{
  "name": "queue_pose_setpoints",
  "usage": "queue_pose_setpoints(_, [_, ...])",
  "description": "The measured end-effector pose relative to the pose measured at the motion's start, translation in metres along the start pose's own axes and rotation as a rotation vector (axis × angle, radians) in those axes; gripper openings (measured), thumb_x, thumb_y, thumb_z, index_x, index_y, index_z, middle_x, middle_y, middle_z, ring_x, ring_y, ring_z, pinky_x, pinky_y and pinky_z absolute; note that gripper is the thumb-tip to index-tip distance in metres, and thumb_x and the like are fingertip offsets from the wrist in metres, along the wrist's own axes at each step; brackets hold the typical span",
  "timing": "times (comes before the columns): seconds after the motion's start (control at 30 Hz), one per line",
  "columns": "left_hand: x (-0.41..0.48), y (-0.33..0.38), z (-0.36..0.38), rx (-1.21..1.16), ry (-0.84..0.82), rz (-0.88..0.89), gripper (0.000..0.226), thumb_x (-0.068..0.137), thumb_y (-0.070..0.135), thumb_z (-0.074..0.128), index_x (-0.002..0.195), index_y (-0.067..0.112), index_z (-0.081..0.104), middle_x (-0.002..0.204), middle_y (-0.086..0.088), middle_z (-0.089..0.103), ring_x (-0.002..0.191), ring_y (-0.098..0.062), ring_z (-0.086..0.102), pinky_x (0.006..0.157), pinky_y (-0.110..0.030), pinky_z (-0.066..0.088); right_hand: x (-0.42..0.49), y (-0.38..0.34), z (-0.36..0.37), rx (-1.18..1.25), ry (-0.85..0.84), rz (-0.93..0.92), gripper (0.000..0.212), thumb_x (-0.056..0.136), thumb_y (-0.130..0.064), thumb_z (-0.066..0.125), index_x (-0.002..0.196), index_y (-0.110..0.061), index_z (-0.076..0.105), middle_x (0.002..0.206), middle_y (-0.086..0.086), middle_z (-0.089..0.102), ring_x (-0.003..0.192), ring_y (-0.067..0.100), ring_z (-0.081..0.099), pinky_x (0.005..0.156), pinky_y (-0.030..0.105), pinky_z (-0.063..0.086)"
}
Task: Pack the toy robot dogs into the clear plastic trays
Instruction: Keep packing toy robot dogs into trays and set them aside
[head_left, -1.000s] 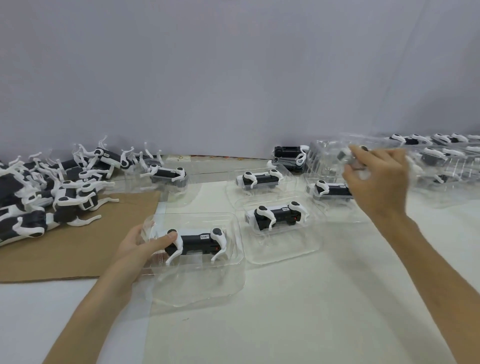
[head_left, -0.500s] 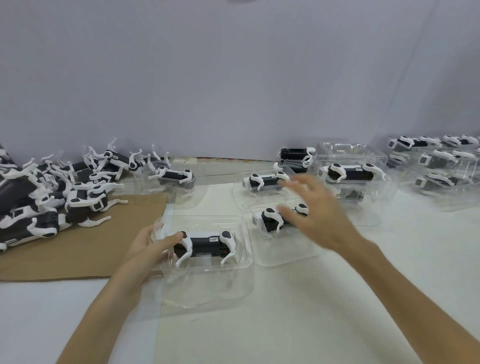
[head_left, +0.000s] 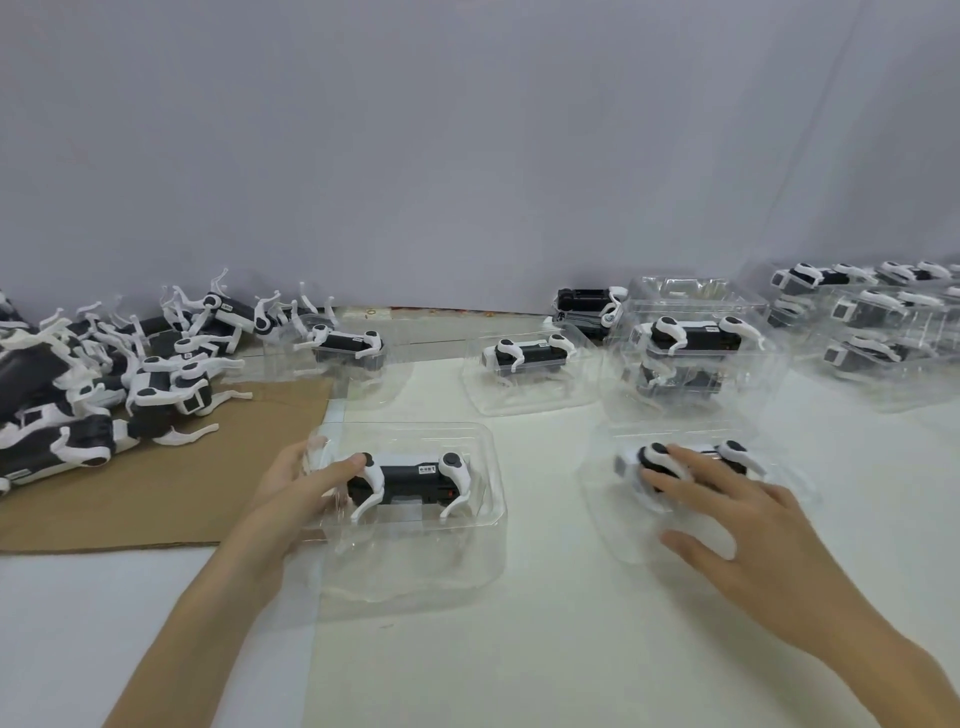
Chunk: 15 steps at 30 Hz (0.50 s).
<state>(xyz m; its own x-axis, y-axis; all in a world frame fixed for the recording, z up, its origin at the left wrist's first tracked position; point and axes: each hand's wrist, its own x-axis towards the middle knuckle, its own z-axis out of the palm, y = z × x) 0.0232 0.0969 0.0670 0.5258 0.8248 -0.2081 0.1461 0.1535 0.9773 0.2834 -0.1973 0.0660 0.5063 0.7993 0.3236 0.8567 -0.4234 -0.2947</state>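
Two dogs, one per clear tray, lie at the hands, each lengthwise left-to-right with legs toward the person. The left hand (head_left: 296, 493) grips the left tray (head_left: 415, 431) by its end, thumb on the left dog (head_left: 415, 475). The right hand (head_left: 737, 525), fingers spread, rests on the right dog (head_left: 732, 452) in the right tray (head_left: 602, 499).

Soft, even, fairly bright light falls from overhead; only faint shadows are cast on the matte white tabletop (head_left: 571, 665). Pale glare is caught on the clear plastic trays (head_left: 415, 577). Edges are bowed by wide-angle distortion, and the right hand (head_left: 737, 525) is slightly blurred.
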Motion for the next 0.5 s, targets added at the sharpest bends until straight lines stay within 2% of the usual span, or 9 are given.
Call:
queue_pose_setpoints(0.1, [0.000, 0.000, 0.001, -0.016, 0.014, 0.009, 0.058, 0.080, 0.037, 0.078, 0.133, 0.035, 0.054, 0.124, -0.001, 0.065, 0.100, -0.025, 0.069, 0.101, -0.052, 0.048, 0.006, 0.021, -0.011, -0.053, 0.052, 0.052, 0.057, 0.080, -0.023, 0.081, 0.128, -0.044, 0.057, 0.148, -0.017, 0.043, 0.138, 0.012, 0.042, 0.116, 0.041, 0.023])
queue_pose_setpoints(0.13, [0.000, 0.001, 0.001, -0.031, 0.009, 0.007, 0.057, 0.081, 0.036, 0.078, 0.133, 0.034, 0.054, 0.123, -0.002, 0.066, 0.097, -0.025, 0.070, 0.099, -0.052, 0.048, 0.009, 0.025, -0.013, -0.060, 0.038, 0.071, 0.058, 0.082, -0.022, 0.079, 0.128, -0.046, 0.052, 0.149, -0.017, 0.042, 0.141, 0.014, 0.039, 0.119, 0.043, 0.019])
queue_pose_setpoints(0.2, [-0.001, 0.002, 0.001, -0.063, -0.017, -0.003, 0.053, 0.083, 0.032, 0.077, 0.131, 0.035, 0.056, 0.119, -0.001, 0.070, 0.090, -0.026, 0.070, 0.098, -0.055, 0.049, 0.015, 0.028, -0.017, -0.053, -0.005, 0.116, 0.060, 0.085, -0.023, 0.076, 0.128, -0.049, 0.044, 0.153, -0.015, 0.038, 0.146, 0.014, 0.030, 0.121, 0.039, 0.009])
queue_pose_setpoints(0.23, [-0.001, 0.001, 0.002, -0.071, -0.025, 0.001, 0.051, 0.084, 0.031, 0.076, 0.130, 0.035, 0.056, 0.116, -0.001, 0.071, 0.089, -0.026, 0.071, 0.097, -0.056, 0.049, 0.019, 0.026, -0.017, -0.037, 0.013, 0.122, 0.061, 0.084, -0.022, 0.077, 0.129, -0.047, 0.044, 0.153, -0.011, 0.039, 0.146, 0.016, 0.030, 0.120, 0.039, 0.010])
queue_pose_setpoints(0.3, [-0.002, 0.000, 0.005, -0.085, -0.024, 0.007, 0.048, 0.085, 0.028, 0.076, 0.128, 0.034, 0.057, 0.106, 0.000, 0.075, 0.085, -0.025, 0.072, 0.095, -0.057, 0.050, 0.024, 0.005, -0.012, 0.073, 0.123, 0.055, 0.063, 0.078, -0.024, 0.083, 0.132, -0.035, 0.054, 0.148, -0.005, 0.047, 0.140, 0.023, 0.041, 0.116, 0.044, 0.023])
queue_pose_setpoints(0.37, [-0.003, -0.001, 0.010, -0.087, -0.028, 0.007, 0.045, 0.084, 0.028, 0.076, 0.126, 0.033, 0.058, 0.103, -0.002, 0.075, 0.082, -0.024, 0.072, 0.094, -0.056, 0.051, 0.025, -0.038, -0.003, 0.232, 0.137, -0.100, 0.066, 0.077, -0.040, 0.079, 0.137, -0.037, 0.052, 0.148, -0.012, 0.045, 0.138, 0.013, 0.042, 0.114, 0.038, 0.029])
queue_pose_setpoints(0.43, [-0.006, -0.001, 0.015, -0.088, -0.057, 0.002, 0.050, 0.079, 0.035, 0.077, 0.125, 0.033, 0.058, 0.115, -0.005, 0.071, 0.087, -0.025, 0.073, 0.091, -0.054, 0.054, 0.024, -0.082, 0.011, 0.248, 0.023, -0.245, 0.074, 0.076, -0.059, 0.066, 0.143, -0.047, 0.038, 0.154, -0.024, 0.028, 0.143, -0.002, 0.024, 0.115, 0.022, 0.017])
queue_pose_setpoints(0.5, [-0.009, -0.001, 0.018, -0.116, -0.113, -0.004, 0.057, 0.070, 0.047, 0.079, 0.123, 0.033, 0.062, 0.124, -0.004, 0.064, 0.094, -0.026, 0.074, 0.081, -0.049, 0.058, 0.028, -0.114, 0.026, 0.169, -0.103, -0.347, 0.082, 0.076, -0.064, 0.063, 0.147, -0.049, 0.025, 0.159, -0.025, 0.010, 0.146, -0.004, 0.007, 0.115, 0.018, 0.007])
